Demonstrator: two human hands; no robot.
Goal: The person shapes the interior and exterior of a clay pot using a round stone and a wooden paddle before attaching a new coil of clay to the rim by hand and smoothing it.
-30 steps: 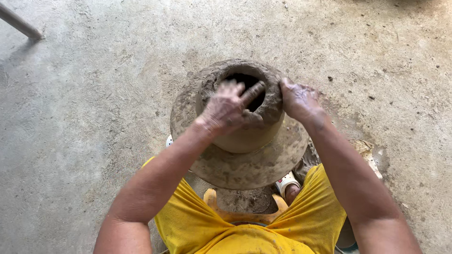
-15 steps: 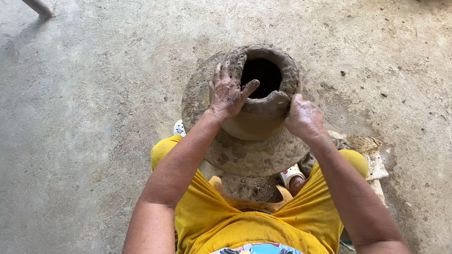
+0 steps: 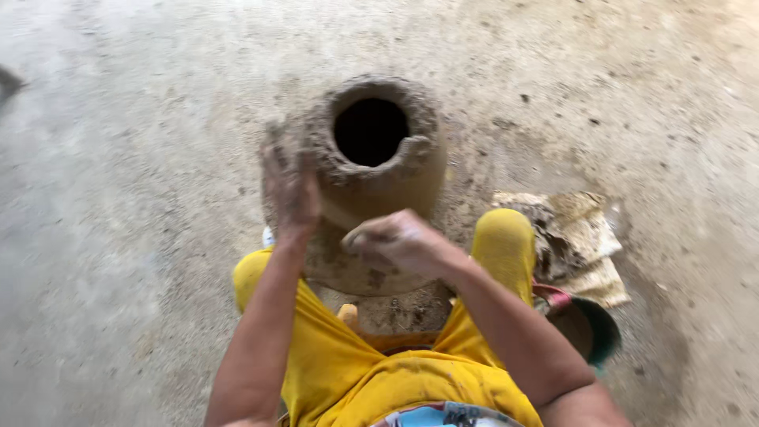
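Observation:
A raw clay pot (image 3: 387, 170) with a rough, uneven rim and a dark round mouth stands on a clay-smeared round wheel (image 3: 348, 269) on the concrete floor. My left hand (image 3: 291, 190), caked in clay, lies flat against the pot's left wall with its fingers spread. My right hand (image 3: 395, 239) hovers in front of the pot's near side, fingers curled in; the blur hides whether it touches the clay or holds any. My knees in yellow trousers (image 3: 502, 241) sit either side of the wheel.
A muddy, crumpled sack or cloth (image 3: 573, 241) lies on the floor to the right of the pot. Beside my right knee sits a small green bowl (image 3: 593, 328) with dark contents. Bare concrete floor (image 3: 126, 198) spreads all around.
The view has swung so the pot sits higher and centred. My left hand slid from the rim to the pot's left wall. My right hand came off the rim toward me.

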